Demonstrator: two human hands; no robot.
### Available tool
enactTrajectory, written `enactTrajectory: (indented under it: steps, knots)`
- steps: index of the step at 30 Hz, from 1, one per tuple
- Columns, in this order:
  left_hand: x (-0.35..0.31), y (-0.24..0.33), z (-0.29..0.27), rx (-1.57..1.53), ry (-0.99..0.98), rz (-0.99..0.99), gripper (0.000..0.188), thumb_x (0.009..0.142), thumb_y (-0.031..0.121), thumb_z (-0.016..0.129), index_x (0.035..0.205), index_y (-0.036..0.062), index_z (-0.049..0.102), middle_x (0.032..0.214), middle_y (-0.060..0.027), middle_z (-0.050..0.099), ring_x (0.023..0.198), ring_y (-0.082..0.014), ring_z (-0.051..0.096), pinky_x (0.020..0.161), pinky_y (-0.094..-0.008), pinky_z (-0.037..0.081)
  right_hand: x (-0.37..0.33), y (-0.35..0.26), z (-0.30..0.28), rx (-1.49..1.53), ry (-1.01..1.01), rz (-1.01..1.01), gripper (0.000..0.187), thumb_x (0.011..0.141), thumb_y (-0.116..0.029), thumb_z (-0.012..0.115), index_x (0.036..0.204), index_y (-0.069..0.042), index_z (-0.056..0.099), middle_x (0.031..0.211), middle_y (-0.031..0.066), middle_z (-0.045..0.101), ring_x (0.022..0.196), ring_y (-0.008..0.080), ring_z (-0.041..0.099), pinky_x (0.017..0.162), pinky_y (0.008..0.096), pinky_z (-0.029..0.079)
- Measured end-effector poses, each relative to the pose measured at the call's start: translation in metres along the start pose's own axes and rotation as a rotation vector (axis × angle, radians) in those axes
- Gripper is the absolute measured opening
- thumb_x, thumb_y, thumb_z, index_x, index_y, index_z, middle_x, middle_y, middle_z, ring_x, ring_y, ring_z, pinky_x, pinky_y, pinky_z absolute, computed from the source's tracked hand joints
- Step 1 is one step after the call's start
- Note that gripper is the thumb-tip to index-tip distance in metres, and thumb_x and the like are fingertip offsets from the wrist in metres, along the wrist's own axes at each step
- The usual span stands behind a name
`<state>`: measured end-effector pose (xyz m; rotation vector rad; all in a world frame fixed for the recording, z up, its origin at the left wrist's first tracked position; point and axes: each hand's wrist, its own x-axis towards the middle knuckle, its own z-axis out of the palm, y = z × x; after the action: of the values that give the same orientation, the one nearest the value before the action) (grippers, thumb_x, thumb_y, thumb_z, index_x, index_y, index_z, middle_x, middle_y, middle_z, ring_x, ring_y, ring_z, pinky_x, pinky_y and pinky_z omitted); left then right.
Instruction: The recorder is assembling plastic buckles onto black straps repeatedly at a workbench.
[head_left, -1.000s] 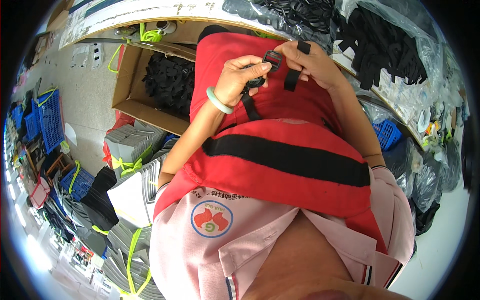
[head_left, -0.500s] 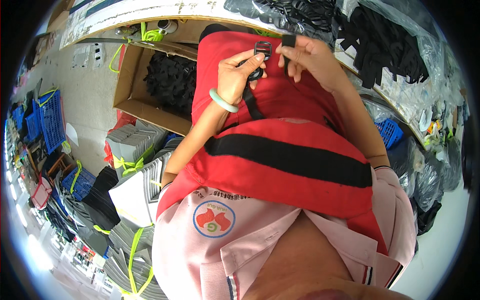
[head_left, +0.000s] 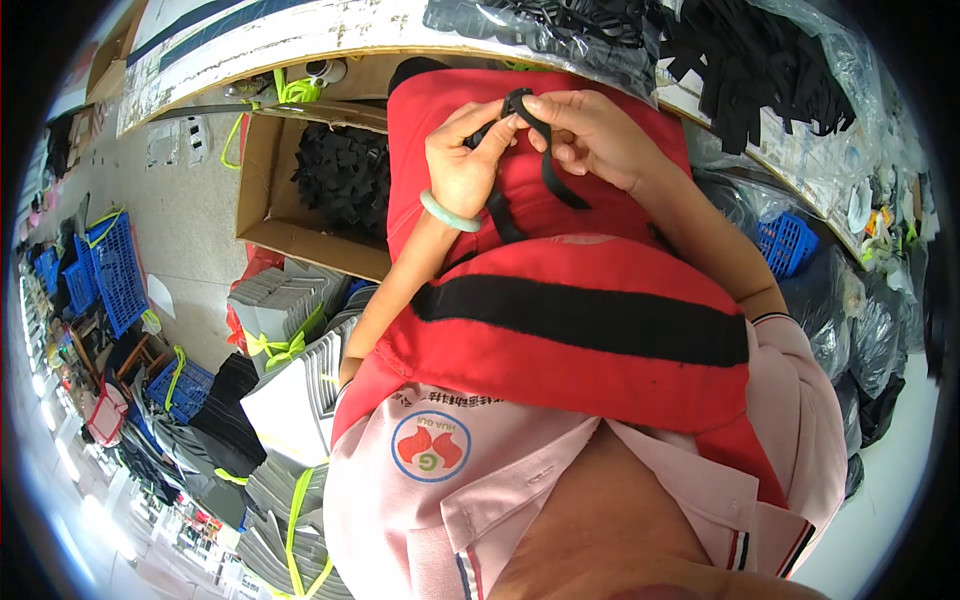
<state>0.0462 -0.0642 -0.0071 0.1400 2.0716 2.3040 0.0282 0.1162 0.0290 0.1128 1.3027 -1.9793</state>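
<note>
Above the red apron on my lap, both hands meet at a small black plastic buckle. My left hand, with a pale green bangle on its wrist, pinches the buckle from the left; the fingers cover much of it. Thumb and fingers of my right hand are closed on a black webbing strap at the buckle. The strap's end hangs down below my right fingers. Whether it runs through the buckle's slots is hard to make out. Another black strap lies on the apron below my left hand.
A cardboard box of black pieces stands left of my lap. Black straps and bagged black parts lie on the worktable ahead. Bundled grey sheets are stacked at my left; blue baskets stand on both sides.
My right hand has moved left to the buckle, bringing the strap against it. The buckle has tilted in my left hand, and the strap end now dangles below. The view has shifted slightly.
</note>
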Motion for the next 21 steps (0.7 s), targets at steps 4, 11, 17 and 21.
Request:
enactTrajectory:
  steps: [4,11,17,21]
  knots:
    - [0.003,-0.004,-0.003,0.195,-0.014,0.173,0.020,0.080,-0.003,0.068,0.099,-0.0005,0.070,0.081,-0.0085,0.065,0.070,-0.0156,0.061,0.064,-0.0262,0.048,0.003,0.008,-0.003,0.096,0.109,-0.030,0.031,0.094,-0.033,0.059,0.097,-0.002,0.062,0.077,0.0007,0.058,0.052,0.0041,0.047,0.042,0.0173,0.035]
    - [0.003,-0.006,-0.008,0.419,-0.059,0.332,0.018,0.078,-0.002,0.069,0.096,0.0012,0.070,0.081,-0.0114,0.065,0.071,-0.0228,0.064,0.065,-0.0308,0.051,0.005,0.016,-0.005,0.189,0.163,-0.095,0.032,0.092,-0.029,0.063,0.111,-0.006,0.055,0.078,0.0007,0.056,0.051,0.0029,0.042,0.042,0.0161,0.031]
    - [-0.002,-0.012,-0.008,0.520,-0.068,0.381,0.022,0.077,-0.002,0.069,0.099,0.0020,0.070,0.082,-0.0118,0.065,0.071,-0.0226,0.064,0.063,-0.0306,0.050,0.007,0.026,0.000,0.288,0.134,-0.082,0.028,0.092,-0.029,0.063,0.105,-0.006,0.058,0.080,-0.0004,0.056,0.053,0.0020,0.042,0.047,0.0167,0.034]
    - [0.000,0.002,-0.012,0.117,-0.034,-0.094,0.024,0.082,0.000,0.068,0.106,0.0005,0.068,0.084,-0.0081,0.067,0.067,-0.0150,0.064,0.053,-0.0235,0.048,0.010,0.028,-0.006,0.089,0.174,-0.137,0.023,0.092,-0.027,0.062,0.100,-0.005,0.061,0.082,-0.0009,0.059,0.063,0.0035,0.052,0.057,0.0177,0.041]
